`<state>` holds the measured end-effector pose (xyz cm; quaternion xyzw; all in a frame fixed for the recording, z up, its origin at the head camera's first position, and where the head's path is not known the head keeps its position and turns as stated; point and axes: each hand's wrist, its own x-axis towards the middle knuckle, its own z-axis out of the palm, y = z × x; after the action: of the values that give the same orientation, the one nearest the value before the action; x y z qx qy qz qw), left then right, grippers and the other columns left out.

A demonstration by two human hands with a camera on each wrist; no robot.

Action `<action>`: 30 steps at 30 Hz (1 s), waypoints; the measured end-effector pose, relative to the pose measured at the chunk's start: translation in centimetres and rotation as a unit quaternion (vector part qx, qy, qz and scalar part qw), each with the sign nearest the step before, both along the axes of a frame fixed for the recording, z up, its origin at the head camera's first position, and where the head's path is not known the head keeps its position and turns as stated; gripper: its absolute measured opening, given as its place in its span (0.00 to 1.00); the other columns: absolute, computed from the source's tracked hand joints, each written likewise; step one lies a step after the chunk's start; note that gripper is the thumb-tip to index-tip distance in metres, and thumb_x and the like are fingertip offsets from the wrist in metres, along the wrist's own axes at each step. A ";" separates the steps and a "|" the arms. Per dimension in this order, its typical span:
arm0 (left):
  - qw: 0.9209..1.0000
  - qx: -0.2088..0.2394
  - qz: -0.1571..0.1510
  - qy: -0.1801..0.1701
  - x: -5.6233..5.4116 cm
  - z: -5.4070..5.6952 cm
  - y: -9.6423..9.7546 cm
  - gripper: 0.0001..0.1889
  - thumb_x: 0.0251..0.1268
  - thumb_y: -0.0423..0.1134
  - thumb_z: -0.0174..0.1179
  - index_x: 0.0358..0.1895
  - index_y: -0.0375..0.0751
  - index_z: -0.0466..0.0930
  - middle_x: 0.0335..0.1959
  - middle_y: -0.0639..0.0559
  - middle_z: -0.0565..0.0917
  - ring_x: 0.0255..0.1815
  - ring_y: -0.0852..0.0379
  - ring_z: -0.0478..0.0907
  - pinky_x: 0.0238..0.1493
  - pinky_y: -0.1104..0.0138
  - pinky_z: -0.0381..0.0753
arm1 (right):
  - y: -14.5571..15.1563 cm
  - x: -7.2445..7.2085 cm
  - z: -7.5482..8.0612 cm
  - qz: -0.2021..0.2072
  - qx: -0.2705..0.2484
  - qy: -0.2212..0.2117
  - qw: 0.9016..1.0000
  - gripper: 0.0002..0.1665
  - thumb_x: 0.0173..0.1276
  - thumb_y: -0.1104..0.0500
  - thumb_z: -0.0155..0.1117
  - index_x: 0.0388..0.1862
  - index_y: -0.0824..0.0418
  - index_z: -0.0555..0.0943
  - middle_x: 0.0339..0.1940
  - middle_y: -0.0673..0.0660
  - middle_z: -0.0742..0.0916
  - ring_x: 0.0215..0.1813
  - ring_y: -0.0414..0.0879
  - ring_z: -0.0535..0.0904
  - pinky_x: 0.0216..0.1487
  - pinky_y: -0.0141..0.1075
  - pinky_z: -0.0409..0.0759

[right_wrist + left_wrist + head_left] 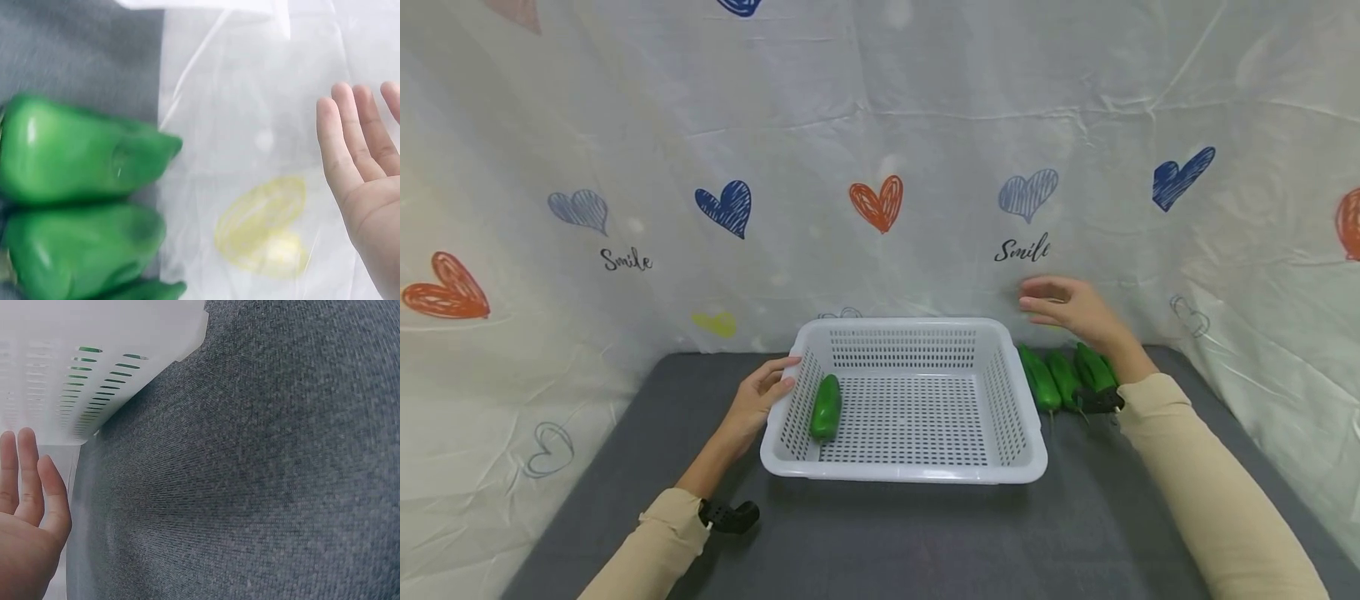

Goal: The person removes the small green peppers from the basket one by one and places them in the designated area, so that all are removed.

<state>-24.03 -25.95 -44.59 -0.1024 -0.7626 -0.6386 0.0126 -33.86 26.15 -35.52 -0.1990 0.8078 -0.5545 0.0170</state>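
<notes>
A white slotted plastic basket (904,472) stands on the dark grey table, with one green pepper (826,408) lying inside near its left wall. My left hand (758,398) is at the basket's left rim, fingertips right at the edge; in the left wrist view its fingers (29,481) extend straight beside the slotted wall. My right hand (1071,310) is raised beyond the basket's back right corner, holding nothing, with fingers (350,134) extended. Several green peppers (1040,379) lie side by side right of the basket, partly hidden by the right wrist.
A pale cloth (880,275) printed with hearts and "Smile" hangs behind the table (895,542) and down both sides. Each wrist wears a black band (730,517) beside a beige sleeve (1210,483).
</notes>
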 end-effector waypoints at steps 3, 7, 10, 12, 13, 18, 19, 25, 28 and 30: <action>1.000 -0.003 -0.002 0.003 0.0 0.1 0.0 0.24 0.79 0.40 0.57 0.73 0.41 0.69 0.63 0.33 0.74 0.48 0.50 0.82 0.40 0.59 0.85 | -1.1 -0.1 0.3 0.004 -0.010 -0.003 1.000 0.33 0.73 0.56 0.69 0.70 0.70 0.72 0.66 0.67 0.77 0.60 0.50 0.79 0.56 0.47 0.79; 1.000 -0.002 0.001 0.003 -0.1 0.1 0.1 0.24 0.79 0.41 0.57 0.73 0.41 0.69 0.63 0.34 0.75 0.48 0.50 0.82 0.40 0.60 0.85 | -2.4 -0.3 0.7 0.010 -0.022 -0.012 1.000 0.31 0.73 0.57 0.69 0.69 0.70 0.73 0.65 0.66 0.78 0.61 0.53 0.79 0.57 0.46 0.79; 1.000 -0.005 0.002 0.004 -0.1 0.0 0.1 0.24 0.79 0.41 0.57 0.73 0.40 0.69 0.63 0.33 0.75 0.48 0.50 0.82 0.40 0.60 0.85 | -3.4 -0.5 1.0 0.021 -0.027 -0.013 0.999 0.30 0.73 0.58 0.69 0.69 0.69 0.73 0.65 0.66 0.78 0.61 0.55 0.78 0.57 0.44 0.79; 1.000 -0.007 0.004 0.003 -0.1 0.0 0.1 0.24 0.79 0.41 0.57 0.73 0.40 0.69 0.63 0.33 0.75 0.48 0.50 0.82 0.40 0.60 0.85 | -4.1 -0.6 1.1 0.028 -0.029 -0.009 0.999 0.30 0.73 0.58 0.69 0.69 0.68 0.74 0.64 0.66 0.79 0.61 0.54 0.78 0.57 0.45 0.79; 1.000 -0.007 0.004 0.002 0.0 0.0 0.1 0.24 0.79 0.41 0.57 0.73 0.40 0.69 0.63 0.33 0.75 0.48 0.50 0.82 0.40 0.60 0.85 | -4.4 -0.7 1.1 0.033 -0.031 -0.007 0.999 0.30 0.73 0.58 0.69 0.69 0.68 0.74 0.64 0.66 0.79 0.61 0.54 0.78 0.57 0.46 0.79; 1.000 -0.006 0.005 -0.001 0.1 0.1 0.1 0.25 0.79 0.41 0.57 0.74 0.42 0.69 0.62 0.33 0.75 0.49 0.49 0.81 0.41 0.60 0.85 | -6.2 -1.1 1.3 0.055 -0.046 0.008 0.997 0.29 0.72 0.60 0.70 0.67 0.70 0.75 0.63 0.67 0.80 0.59 0.53 0.79 0.56 0.48 0.79; 1.000 -0.005 0.002 0.001 0.1 0.1 0.1 0.25 0.79 0.41 0.57 0.74 0.41 0.68 0.63 0.33 0.74 0.49 0.49 0.81 0.41 0.60 0.85 | -6.6 -1.1 1.3 0.058 -0.048 0.009 0.997 0.29 0.72 0.60 0.70 0.67 0.70 0.75 0.62 0.68 0.80 0.59 0.53 0.80 0.56 0.48 0.80; 1.000 -0.001 0.002 0.000 0.2 0.1 0.2 0.25 0.79 0.41 0.57 0.74 0.41 0.69 0.63 0.33 0.74 0.49 0.49 0.81 0.41 0.60 0.84 | -8.2 -1.3 1.7 0.082 -0.050 -0.003 0.995 0.28 0.73 0.60 0.69 0.67 0.71 0.75 0.62 0.68 0.80 0.59 0.53 0.80 0.57 0.49 0.79; 1.000 -0.002 0.004 -0.004 0.2 0.2 0.2 0.25 0.79 0.42 0.58 0.74 0.42 0.69 0.63 0.34 0.74 0.50 0.49 0.81 0.41 0.60 0.84 | -8.8 -1.2 2.0 0.088 -0.045 -0.002 0.995 0.29 0.73 0.60 0.68 0.68 0.72 0.74 0.62 0.68 0.80 0.59 0.53 0.80 0.56 0.47 0.80; 1.000 -0.004 0.005 -0.004 0.3 0.2 0.1 0.25 0.79 0.42 0.58 0.74 0.42 0.69 0.64 0.34 0.74 0.50 0.49 0.81 0.41 0.59 0.84 | -9.2 -1.1 2.2 0.091 -0.051 -0.006 0.994 0.29 0.73 0.60 0.68 0.68 0.72 0.73 0.63 0.69 0.79 0.59 0.53 0.80 0.56 0.46 0.80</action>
<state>-23.78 -25.82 -44.40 -0.0960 -0.7660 -0.6355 0.0120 -35.01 16.92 -33.36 -0.2692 0.7568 -0.5923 0.0626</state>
